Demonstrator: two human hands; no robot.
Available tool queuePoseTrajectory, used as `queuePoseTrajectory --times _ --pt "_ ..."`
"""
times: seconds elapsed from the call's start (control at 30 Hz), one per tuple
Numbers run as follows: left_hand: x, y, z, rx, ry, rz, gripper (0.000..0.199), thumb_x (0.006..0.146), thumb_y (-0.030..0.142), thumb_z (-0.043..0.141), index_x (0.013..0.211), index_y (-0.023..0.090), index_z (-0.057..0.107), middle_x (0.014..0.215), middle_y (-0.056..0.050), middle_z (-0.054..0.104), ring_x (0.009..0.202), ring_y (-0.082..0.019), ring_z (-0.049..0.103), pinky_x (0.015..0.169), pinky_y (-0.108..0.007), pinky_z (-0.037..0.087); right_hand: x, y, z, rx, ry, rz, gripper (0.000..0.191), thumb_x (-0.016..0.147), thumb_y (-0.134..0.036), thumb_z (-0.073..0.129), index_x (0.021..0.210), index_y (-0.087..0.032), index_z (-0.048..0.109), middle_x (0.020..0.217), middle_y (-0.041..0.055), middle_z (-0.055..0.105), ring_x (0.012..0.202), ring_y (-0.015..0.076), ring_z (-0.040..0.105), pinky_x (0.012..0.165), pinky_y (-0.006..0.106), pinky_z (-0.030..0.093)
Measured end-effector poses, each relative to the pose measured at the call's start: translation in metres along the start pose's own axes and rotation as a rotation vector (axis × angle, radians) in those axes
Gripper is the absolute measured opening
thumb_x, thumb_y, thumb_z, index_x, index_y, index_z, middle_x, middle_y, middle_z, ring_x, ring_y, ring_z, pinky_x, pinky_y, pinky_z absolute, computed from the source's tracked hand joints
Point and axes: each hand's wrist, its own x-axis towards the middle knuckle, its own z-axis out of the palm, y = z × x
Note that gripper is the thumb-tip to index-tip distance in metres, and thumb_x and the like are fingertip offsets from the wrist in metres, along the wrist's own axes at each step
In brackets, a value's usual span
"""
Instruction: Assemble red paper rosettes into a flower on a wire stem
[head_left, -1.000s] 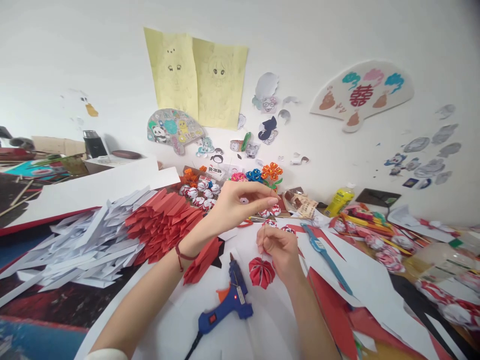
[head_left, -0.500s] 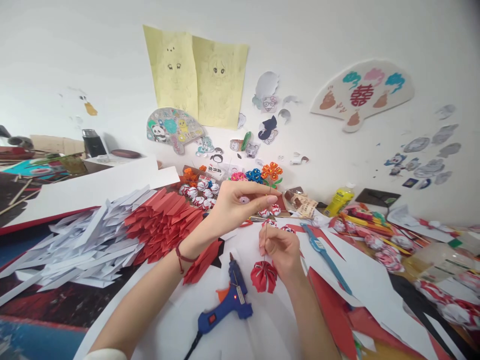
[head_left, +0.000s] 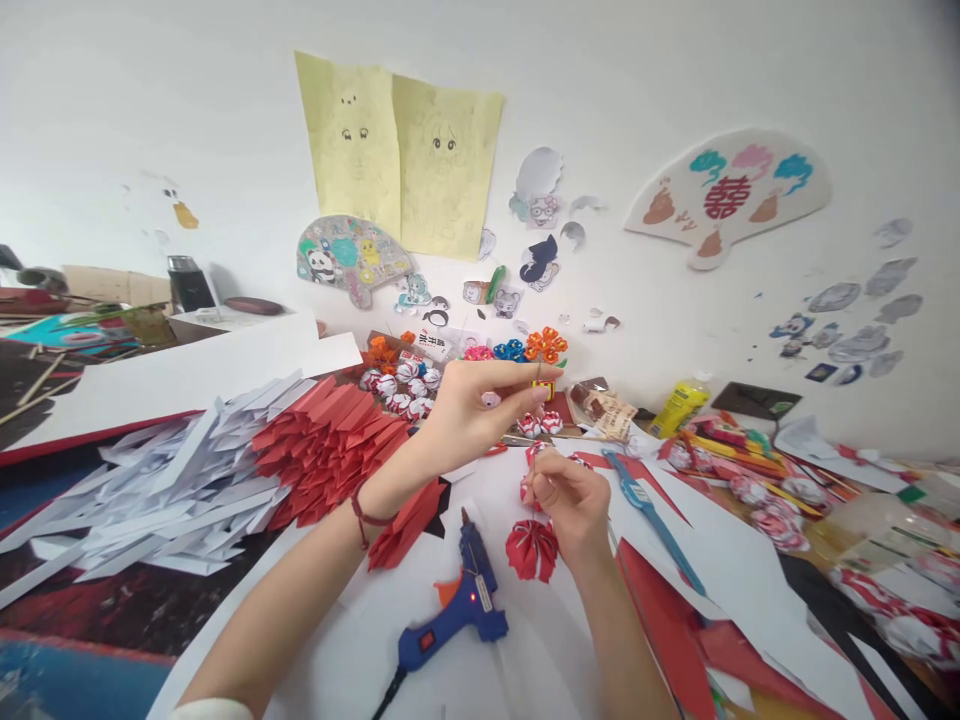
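Note:
A red paper flower ball (head_left: 532,549) with white edges hangs upside down over the white sheet, on a thin upright strand that could be wire or thread. Above it my right hand (head_left: 574,505) is closed, thumb and fingertips pinching the strand a little over the flower. Higher up, my left hand (head_left: 480,405) pinches the strand's upper end between thumb and index finger. Just left of the flower lies a blue glue gun (head_left: 454,610) with a lit red light, its nozzle pointing away from me.
Folded red paper strips (head_left: 330,450) and a pile of white strips (head_left: 180,475) lie at left. Finished red-and-white paper flowers (head_left: 409,385) stand at the back. On the right are a blue strap-like tool (head_left: 652,520), red paper (head_left: 664,630) and a yellow bottle (head_left: 681,403).
The view has shifted slightly. My right hand and the flower have moved a little up and right, and the flower has turned slightly. Both hands keep their pinch.

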Motion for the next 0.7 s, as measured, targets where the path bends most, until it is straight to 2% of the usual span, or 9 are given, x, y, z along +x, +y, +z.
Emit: queuePoseTrajectory --times 0.2,0.33,0.53,0.6,0.7 --pt "-0.0020 -0.0048 0.0012 0.113 0.022 0.109 0.022 0.091 0.024 0.061 0.108 0.018 0.074 0.077 -0.003 0.073 0.063 -0.011 0.063 0.062 -0.023 0.052 -0.0005 0.0002 0.0001 -0.040 0.027 0.015 0.020 0.087 -0.035 0.067 0.075 -0.020 0.070 0.058 0.0028 0.061 0.062 0.0201 0.056 0.059 0.035 0.042" --pt "-0.0025 -0.0041 0.0032 0.171 0.036 0.171 0.021 0.092 0.021 0.060 0.108 0.016 0.074 0.079 -0.004 0.074 0.064 -0.011 0.063 0.063 -0.023 0.051 -0.0009 0.0002 0.0012 -0.020 0.043 0.033 0.019 0.086 -0.035 0.068 0.074 -0.020 0.070 0.061 0.0032 0.062 0.061 0.0194 0.056 0.057 0.033 0.042" --pt "-0.0003 0.0023 0.0015 0.254 0.010 0.044 0.022 0.094 0.028 0.059 0.107 0.016 0.072 0.074 -0.001 0.073 0.063 -0.010 0.064 0.064 -0.021 0.049 0.0000 -0.0009 0.0017 0.036 0.032 0.084 0.020 0.086 -0.036 0.068 0.075 -0.019 0.070 0.062 0.0023 0.061 0.059 0.0173 0.056 0.057 0.032 0.042" --pt "0.0002 0.0030 0.0002 0.368 0.035 0.050 0.023 0.096 0.025 0.054 0.113 0.016 0.068 0.084 -0.003 0.074 0.070 -0.011 0.065 0.069 -0.022 0.050 0.0005 0.0004 0.0015 0.074 0.059 0.132 0.022 0.085 -0.038 0.069 0.075 -0.019 0.070 0.061 0.0021 0.061 0.058 0.0167 0.056 0.055 0.030 0.041" --pt "0.0002 0.0032 -0.0013 0.625 0.116 0.168 0.037 0.096 0.014 0.049 0.132 0.013 0.053 0.117 -0.011 0.067 0.088 -0.015 0.065 0.078 -0.026 0.051 0.0013 0.0049 -0.0003 0.137 0.067 0.192 0.024 0.084 -0.041 0.071 0.076 -0.018 0.070 0.059 0.0019 0.062 0.055 0.0151 0.056 0.052 0.028 0.038"
